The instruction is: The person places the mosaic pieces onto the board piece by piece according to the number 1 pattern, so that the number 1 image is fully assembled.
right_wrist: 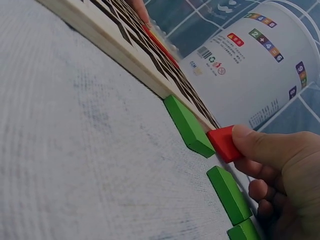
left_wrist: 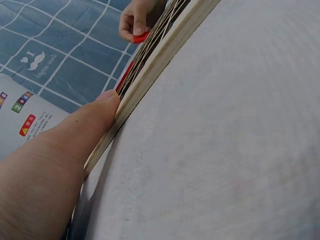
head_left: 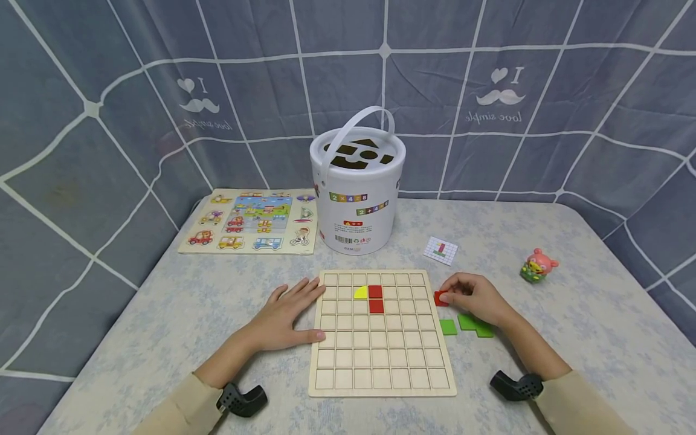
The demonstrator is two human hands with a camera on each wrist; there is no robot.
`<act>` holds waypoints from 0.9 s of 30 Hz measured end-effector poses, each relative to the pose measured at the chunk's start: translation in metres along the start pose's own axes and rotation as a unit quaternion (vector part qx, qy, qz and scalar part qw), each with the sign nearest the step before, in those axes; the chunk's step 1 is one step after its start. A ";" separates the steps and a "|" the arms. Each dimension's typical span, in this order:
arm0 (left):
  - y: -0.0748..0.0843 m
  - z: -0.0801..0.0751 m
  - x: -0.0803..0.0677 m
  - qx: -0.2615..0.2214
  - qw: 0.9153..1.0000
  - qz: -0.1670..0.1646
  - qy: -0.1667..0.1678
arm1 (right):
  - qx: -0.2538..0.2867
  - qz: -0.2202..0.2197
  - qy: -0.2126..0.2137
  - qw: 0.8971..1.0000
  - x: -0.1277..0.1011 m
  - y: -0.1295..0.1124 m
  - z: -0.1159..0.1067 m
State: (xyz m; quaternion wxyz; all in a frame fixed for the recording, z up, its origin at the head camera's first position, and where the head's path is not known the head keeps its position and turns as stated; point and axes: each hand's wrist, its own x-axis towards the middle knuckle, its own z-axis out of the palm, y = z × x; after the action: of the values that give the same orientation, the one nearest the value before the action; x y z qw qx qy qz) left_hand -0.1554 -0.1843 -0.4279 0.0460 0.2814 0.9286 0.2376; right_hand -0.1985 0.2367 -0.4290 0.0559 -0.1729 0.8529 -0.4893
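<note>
A wooden grid board [head_left: 348,359] lies in front of the person, with a yellow quarter-circle piece [head_left: 361,293] and two red square tiles [head_left: 376,306] set in its upper cells. At the board's left edge the left hand [head_left: 288,317] lies flat with fingers spread, thumb and fingertips touching the rim. Just off the right edge, the right hand [head_left: 473,296] pinches a red tile [right_wrist: 225,143] between thumb and fingers. Several green tiles [head_left: 448,327] lie on the table below that hand, the nearest one right beside the board.
Behind the board stands a white bucket [head_left: 356,211] with shape cut-outs in its lid. A vehicle puzzle board [head_left: 247,243] lies to its left. On the right are a small pattern card [head_left: 441,250] and a pink-and-green toy figure [head_left: 537,266]. A patterned curtain [head_left: 435,96] hangs behind.
</note>
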 end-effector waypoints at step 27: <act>0.000 -0.001 0.000 -0.003 1.000 -0.001 -0.002 | 0.066 -0.024 -0.029 0.997 0.000 -0.018 0.010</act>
State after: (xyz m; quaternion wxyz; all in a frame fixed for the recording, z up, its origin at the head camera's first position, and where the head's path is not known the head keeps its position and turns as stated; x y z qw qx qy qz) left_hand -0.1552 -0.1847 -0.4273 0.0489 0.2810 0.9279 0.2400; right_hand -0.1917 0.2202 -0.4182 0.0800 -0.2029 0.8123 -0.5410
